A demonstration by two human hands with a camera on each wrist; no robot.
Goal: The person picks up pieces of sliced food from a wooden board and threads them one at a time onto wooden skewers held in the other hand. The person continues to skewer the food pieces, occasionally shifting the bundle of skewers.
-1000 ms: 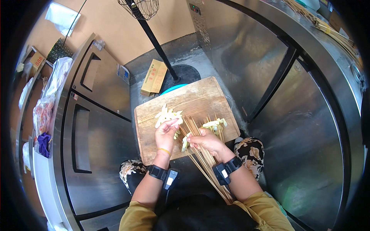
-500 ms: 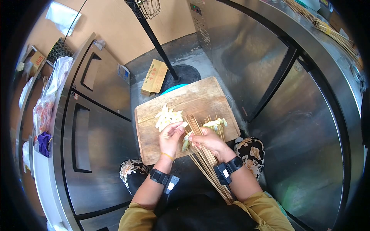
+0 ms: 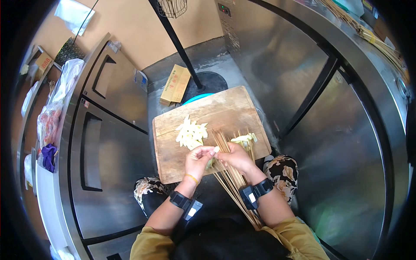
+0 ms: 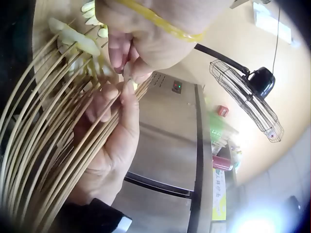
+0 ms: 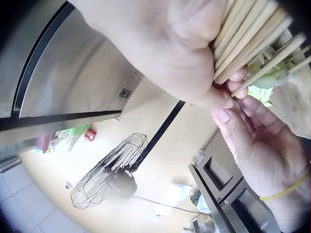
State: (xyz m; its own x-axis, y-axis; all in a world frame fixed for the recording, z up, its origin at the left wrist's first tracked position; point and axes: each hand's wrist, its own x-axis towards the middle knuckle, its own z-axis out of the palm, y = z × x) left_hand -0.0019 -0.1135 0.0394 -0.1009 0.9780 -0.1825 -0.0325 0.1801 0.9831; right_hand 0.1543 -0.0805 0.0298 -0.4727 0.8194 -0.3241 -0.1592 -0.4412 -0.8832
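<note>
Left hand: your fingertips pinch a pale vegetable slice over the cutting board's near edge | Right hand: your fingers wrap tight round the skewer bundle, which crosses that same edge | Loose slices: heaped at the board's middle-left

Bundle of thin bamboo skewers, gripped in the right hand, fans across the cutting board's near edge, the left hand pinches a pale slice at the skewer tips, and loose yellow-white slices lie heaped left of the board's centre.
</note>
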